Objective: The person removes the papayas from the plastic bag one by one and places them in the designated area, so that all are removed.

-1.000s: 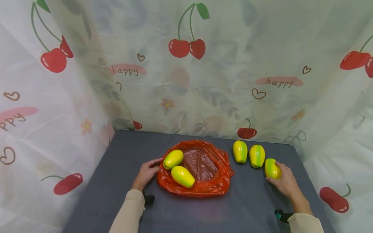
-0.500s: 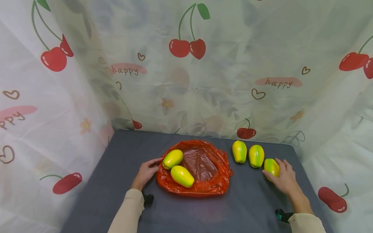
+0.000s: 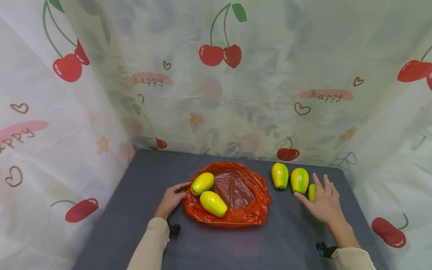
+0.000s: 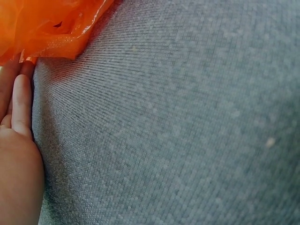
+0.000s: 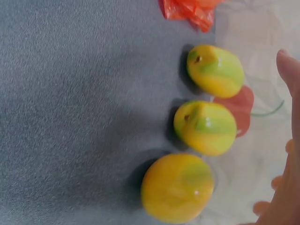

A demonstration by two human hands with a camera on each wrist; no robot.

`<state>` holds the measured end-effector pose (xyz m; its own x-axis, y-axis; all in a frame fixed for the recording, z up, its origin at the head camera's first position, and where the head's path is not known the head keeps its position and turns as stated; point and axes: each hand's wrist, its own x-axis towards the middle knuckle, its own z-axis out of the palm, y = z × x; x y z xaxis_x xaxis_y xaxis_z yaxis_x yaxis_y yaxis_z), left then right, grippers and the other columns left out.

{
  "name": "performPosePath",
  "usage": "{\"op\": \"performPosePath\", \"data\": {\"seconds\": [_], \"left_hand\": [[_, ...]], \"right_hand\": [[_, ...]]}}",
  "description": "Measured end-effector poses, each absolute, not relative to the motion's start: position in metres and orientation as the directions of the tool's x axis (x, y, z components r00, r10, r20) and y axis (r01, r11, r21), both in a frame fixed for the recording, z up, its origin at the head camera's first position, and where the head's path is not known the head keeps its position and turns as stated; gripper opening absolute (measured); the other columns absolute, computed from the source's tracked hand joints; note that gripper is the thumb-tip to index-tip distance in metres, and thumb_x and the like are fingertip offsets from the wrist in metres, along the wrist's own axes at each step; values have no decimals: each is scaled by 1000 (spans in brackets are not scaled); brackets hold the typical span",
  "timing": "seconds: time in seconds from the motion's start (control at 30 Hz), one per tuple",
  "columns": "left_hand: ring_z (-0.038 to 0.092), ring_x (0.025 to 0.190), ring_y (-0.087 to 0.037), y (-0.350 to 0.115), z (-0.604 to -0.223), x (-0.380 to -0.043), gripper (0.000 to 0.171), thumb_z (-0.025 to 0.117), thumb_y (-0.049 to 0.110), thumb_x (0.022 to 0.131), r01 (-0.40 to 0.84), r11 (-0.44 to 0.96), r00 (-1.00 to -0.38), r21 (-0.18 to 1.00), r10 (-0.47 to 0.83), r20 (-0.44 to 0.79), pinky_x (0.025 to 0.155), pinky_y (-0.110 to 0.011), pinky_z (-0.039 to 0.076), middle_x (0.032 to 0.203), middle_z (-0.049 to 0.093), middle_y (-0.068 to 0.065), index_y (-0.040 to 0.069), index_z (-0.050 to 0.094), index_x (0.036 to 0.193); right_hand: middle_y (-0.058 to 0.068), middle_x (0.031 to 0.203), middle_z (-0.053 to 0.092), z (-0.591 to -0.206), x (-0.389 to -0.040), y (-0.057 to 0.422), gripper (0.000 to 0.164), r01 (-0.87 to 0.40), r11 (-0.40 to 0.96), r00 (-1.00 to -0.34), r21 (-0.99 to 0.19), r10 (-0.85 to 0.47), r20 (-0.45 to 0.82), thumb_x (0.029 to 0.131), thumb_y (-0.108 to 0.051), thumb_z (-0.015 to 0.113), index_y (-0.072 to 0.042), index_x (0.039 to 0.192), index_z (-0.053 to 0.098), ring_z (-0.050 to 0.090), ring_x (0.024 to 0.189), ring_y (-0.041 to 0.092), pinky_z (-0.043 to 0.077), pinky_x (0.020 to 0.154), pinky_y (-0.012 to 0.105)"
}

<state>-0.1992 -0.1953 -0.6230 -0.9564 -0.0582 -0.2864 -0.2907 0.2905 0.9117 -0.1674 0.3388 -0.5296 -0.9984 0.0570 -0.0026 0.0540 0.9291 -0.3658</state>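
A red plastic bag (image 3: 233, 221) lies spread on the table, its mouth facing up. On its left side rest two yellow papayas, the rear papaya (image 3: 202, 183) and the front papaya (image 3: 213, 204). My left hand (image 3: 170, 200) pinches the bag's left edge; in the left wrist view the thumb (image 4: 22, 101) and fingers meet at the plastic. To the right of the bag stand three yellow-green papayas: a left papaya (image 3: 279, 175), a middle papaya (image 3: 299, 180) and a right papaya (image 3: 311, 192). My right hand (image 3: 324, 206) holds nothing, fingers spread over the right papaya and partly hiding it.
A dark grey table (image 3: 216, 247) carries everything. A pale curtain (image 3: 249, 93) printed with cherries rises behind it and at both sides. Black wrist cameras (image 3: 325, 250) sit at both cuffs.
My right hand has released the right papaya, spread its fingers and shifted slightly left above it. My left hand stays at the bag's edge. The papayas hold their places.
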Motion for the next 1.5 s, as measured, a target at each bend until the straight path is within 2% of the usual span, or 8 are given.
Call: {"op": "performPosePath", "data": {"seconds": [0.23, 0.4, 0.53, 0.7, 0.97, 1.23, 1.37, 1.5], "left_hand": [[55, 139, -26, -194, -623, -203, 43, 68, 16, 91, -291, 292, -956, 911, -60, -286, 118, -51, 42, 148, 60, -3, 30, 69, 132], [55, 139, -26, -194, -623, -203, 43, 67, 15, 92, -286, 288, -958, 914, -58, -282, 118, -50, 43, 148, 60, -4, 29, 69, 133], [55, 139, -26, -194, -623, -201, 43, 67, 15, 92, -286, 287, -958, 914, -57, -282, 118, -50, 42, 147, 61, -4, 29, 69, 133], [54, 140, -26, -196, -624, -198, 43, 68, 15, 91, -293, 279, -956, 914, -54, -290, 119, -51, 41, 147, 61, -3, 30, 70, 132], [54, 139, -26, -195, -623, -199, 43, 68, 15, 92, -300, 277, -953, 913, -56, -297, 119, -51, 41, 147, 60, -3, 30, 69, 132], [56, 138, -25, -196, -622, -200, 43, 68, 15, 91, -303, 277, -953, 912, -61, -298, 118, -50, 43, 147, 61, -3, 29, 70, 132], [56, 138, -26, -196, -622, -200, 43, 68, 14, 91, -299, 280, -954, 912, -60, -295, 118, -50, 43, 147, 61, -4, 28, 70, 132], [56, 138, -26, -196, -622, -199, 43, 68, 13, 91, -295, 273, -955, 916, -53, -292, 118, -50, 43, 147, 61, -4, 28, 70, 132]], "right_hand": [[30, 168, -11, -528, -168, 323, 112, 32, 948, -997, -316, 53, 60, 86, -79, 53, -17, 166, 3, -4, 149, 65, -3, 111, 85], [29, 169, -7, -527, -169, 313, 112, -7, 963, -996, -271, 17, 85, 86, -80, 52, -16, 165, 7, -2, 149, 65, -2, 112, 85], [26, 170, -10, -526, -169, 304, 111, -51, 964, -994, -260, -24, 103, 87, -79, 52, -13, 165, 8, -4, 150, 63, -4, 113, 84], [21, 171, -14, -525, -171, 290, 110, -92, 963, -991, -254, -65, 114, 87, -78, 52, -20, 166, 3, -10, 152, 60, -8, 114, 82], [17, 171, -16, -520, -171, 271, 110, -123, 964, -990, -238, -103, 96, 86, -80, 51, -24, 166, 0, -15, 154, 54, -3, 115, 82], [17, 173, -10, -523, -173, 251, 111, -168, 956, -984, -239, -150, 92, 85, -80, 54, -26, 166, 1, -4, 155, 54, -1, 116, 81], [14, 173, -12, -526, -174, 238, 110, -197, 948, -980, -250, -182, 82, 84, -80, 55, -28, 166, 2, -6, 157, 51, -1, 117, 80], [14, 173, -7, -526, -173, 224, 110, -227, 936, -974, -270, -215, 73, 83, -78, 58, -28, 166, 7, -7, 158, 49, -1, 118, 79]]}}
